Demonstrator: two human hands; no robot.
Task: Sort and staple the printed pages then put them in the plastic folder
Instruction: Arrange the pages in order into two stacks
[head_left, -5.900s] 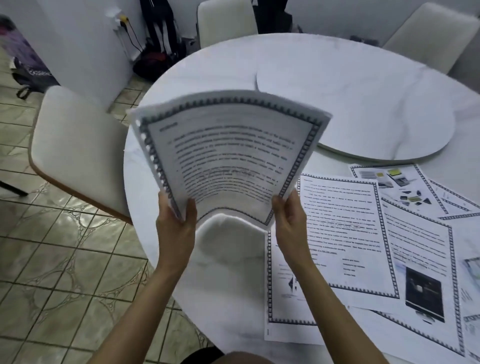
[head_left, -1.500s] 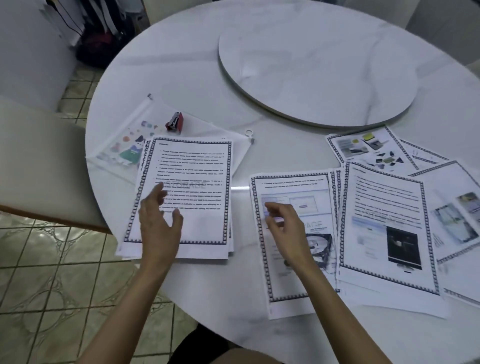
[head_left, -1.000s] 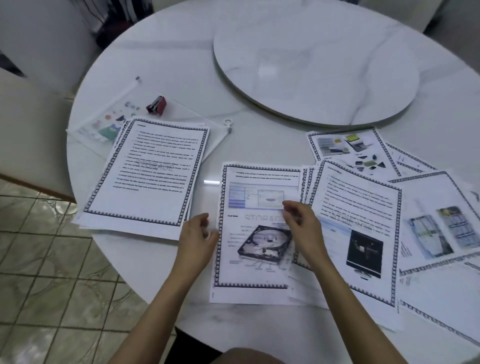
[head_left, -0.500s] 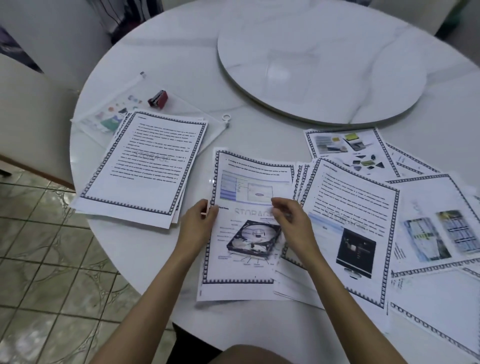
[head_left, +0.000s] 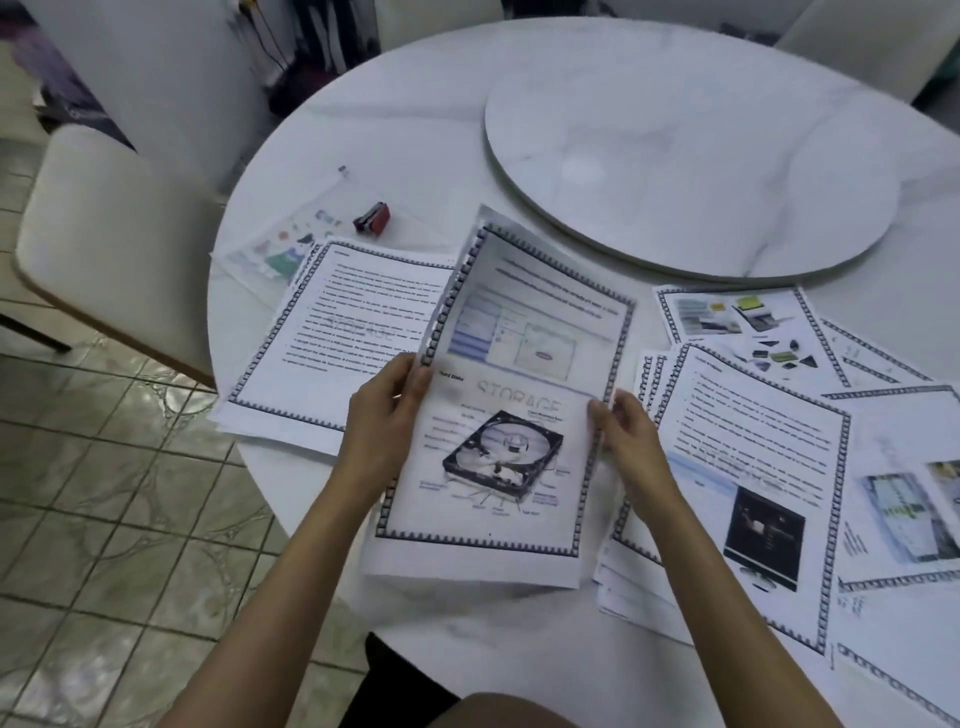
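A printed page with a hard-disk picture (head_left: 514, 415) is lifted off the table, tilted toward me. My left hand (head_left: 387, 415) grips its left edge and my right hand (head_left: 623, 436) pinches its right edge. To the left lies a stack of text pages (head_left: 343, 332), partly covering a clear plastic folder with cartoon prints (head_left: 291, 239). A small red stapler (head_left: 373, 218) sits on that folder. Several loose printed pages (head_left: 769, 441) are spread on the right of the table.
The round white marble table (head_left: 415, 130) carries a raised turntable (head_left: 691, 156) at its centre. A cream chair (head_left: 104, 234) stands at the left over tiled floor. Bags and cables lie by the wall at the back left.
Both hands have taken the hard-disk page by its edges and raised it off the table; half a second ago it lay flat. The camera view has shifted to the right.
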